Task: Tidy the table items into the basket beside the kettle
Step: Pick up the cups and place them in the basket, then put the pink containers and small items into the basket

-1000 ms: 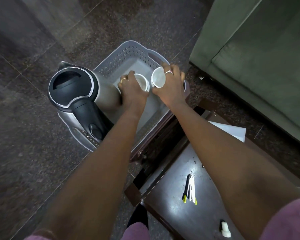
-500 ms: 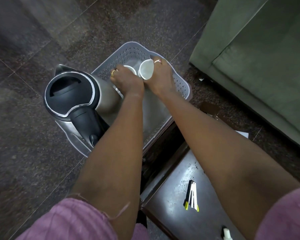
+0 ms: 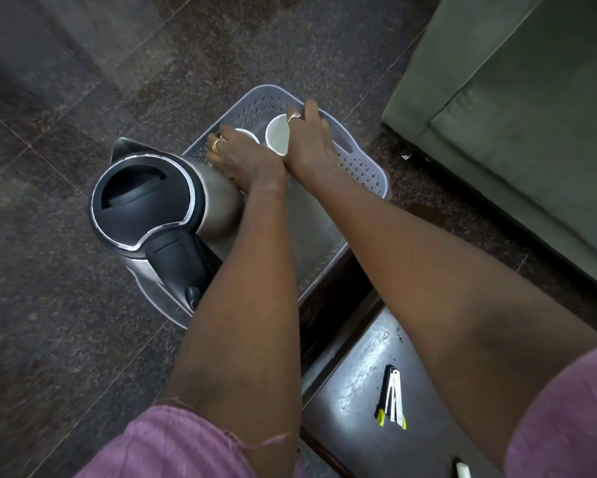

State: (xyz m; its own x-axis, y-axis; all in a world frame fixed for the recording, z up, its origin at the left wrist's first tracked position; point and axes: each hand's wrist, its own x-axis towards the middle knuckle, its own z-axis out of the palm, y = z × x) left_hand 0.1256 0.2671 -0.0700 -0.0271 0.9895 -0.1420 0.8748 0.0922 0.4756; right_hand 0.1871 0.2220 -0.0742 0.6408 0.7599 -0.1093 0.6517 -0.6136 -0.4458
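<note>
Nearest, a dark worktop [image 3: 428, 391] carries a small yellow-tipped stapler-like tool [image 3: 391, 407], too blurred to name surely. Beyond it a grey basket [image 3: 359, 167] sits on the floor, with a kettle [image 3: 159, 205] at its left end. At the far end, the left hand [image 3: 242, 157] grips one white cup [image 3: 248, 135]; the right hand [image 3: 309, 139] grips another cup [image 3: 277, 134], tilted on its side.

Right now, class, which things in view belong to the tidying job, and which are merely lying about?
Job: grey perforated plastic basket; two white cups, one in the left hand, one in the right hand; steel-and-black kettle.
Lying about: green sofa.
</note>
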